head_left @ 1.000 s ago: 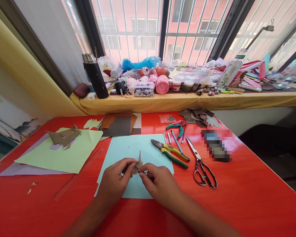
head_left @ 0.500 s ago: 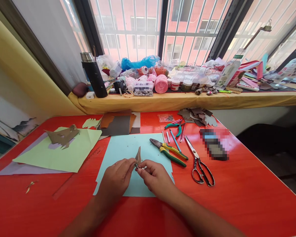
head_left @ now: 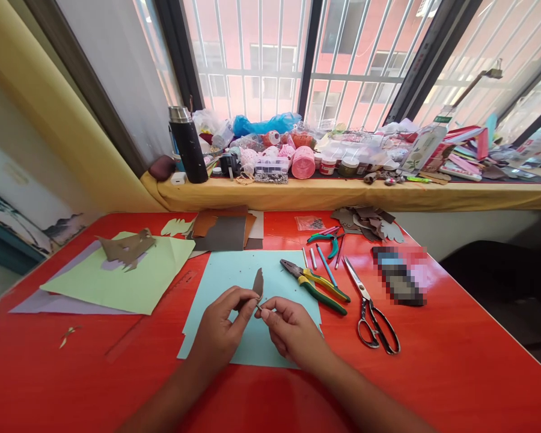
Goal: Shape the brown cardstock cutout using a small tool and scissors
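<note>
Over a light blue sheet (head_left: 228, 270) on the red table, my left hand (head_left: 225, 325) pinches a thin brown leaf-shaped piece (head_left: 258, 284), whose pointed end stands up above the fingertips. My right hand (head_left: 293, 328) is closed close beside it, thumb and finger at the lower end of the piece, where something small shows between the fingertips; I cannot make out what it is. Pliers with green and yellow handles (head_left: 318, 287) lie right of my hands, partly on the sheet. Silver scissors with black-edged handles (head_left: 370, 307) lie farther right.
Green paper (head_left: 117, 288) with a brown scrap (head_left: 128, 248) lies at left. Stacked leather sheets (head_left: 229, 231) are at the back. Small teal pliers (head_left: 331, 243), thin rods and a scrap pile (head_left: 369, 222) sit back right. A black flask (head_left: 189, 147) stands on the crowded sill.
The camera view has shifted, so the table items appear slightly right and lower. My fingers have turned the brown piece a little, and my right hand's fingertips have moved slightly on it.
</note>
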Motion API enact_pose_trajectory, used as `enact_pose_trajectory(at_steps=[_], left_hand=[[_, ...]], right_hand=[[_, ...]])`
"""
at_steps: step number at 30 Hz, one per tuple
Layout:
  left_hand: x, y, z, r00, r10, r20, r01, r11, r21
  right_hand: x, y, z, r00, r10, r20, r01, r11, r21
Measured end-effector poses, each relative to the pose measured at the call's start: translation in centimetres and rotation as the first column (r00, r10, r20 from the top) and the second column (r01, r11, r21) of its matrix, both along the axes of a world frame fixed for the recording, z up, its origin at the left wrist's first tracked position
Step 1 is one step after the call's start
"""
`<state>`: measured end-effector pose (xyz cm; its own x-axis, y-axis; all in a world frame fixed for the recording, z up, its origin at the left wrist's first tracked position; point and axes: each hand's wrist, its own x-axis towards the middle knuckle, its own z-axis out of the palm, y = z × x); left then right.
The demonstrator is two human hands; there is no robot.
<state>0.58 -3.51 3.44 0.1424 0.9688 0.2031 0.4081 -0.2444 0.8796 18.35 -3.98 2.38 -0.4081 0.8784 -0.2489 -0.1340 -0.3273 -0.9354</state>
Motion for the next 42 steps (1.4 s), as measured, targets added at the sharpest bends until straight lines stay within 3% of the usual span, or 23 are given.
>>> enact_pose_trajectory(at_steps=[4,8,12,15,27,35,42], left_hand=[[0.1,-0.1,0.2,0.994,-0.038,0.099,0.042,0.998,-0.04],[0.3,-0.1,0.0,0.981,0.013,0.196,0.016,0.99,-0.143],[0.2,0.3,-0.4,0.914,0.072,0.4,0.065,0.946,-0.319],[-0.1,0.7,-0.7,0.883,0.098,0.459,0.084,0.929,-0.359],[-0.6,0.8,-0.4,0.921,0.116,0.371,0.012,0.945,-0.327],[-0.5,0.7,0.2,0.943,0.093,0.319,0.018,0.944,-0.329],[-0.7,0.7,0.0,0.957,0.115,0.268,-0.026,0.949,-0.314]], right_hand=[[0.2,0.2,-0.1,0.999,-0.025,-0.023,0.026,1.0,0.003],[0.5,0.3,-0.3,0.998,-0.045,-0.048,0.046,0.999,0.019],[0.5,0.2,0.0,0.999,-0.036,-0.023,0.037,0.999,0.029],[0.4,0.1,0.2,1.0,-0.026,-0.012,0.026,0.999,0.028],[0.3,-0.2,0.5,0.999,-0.002,0.05,-0.001,0.997,0.073],[0.4,-0.4,0.4,0.989,0.092,0.114,-0.1,0.993,0.068],[0.6,-0.3,0.5,0.989,0.03,0.144,-0.043,0.995,0.091]])
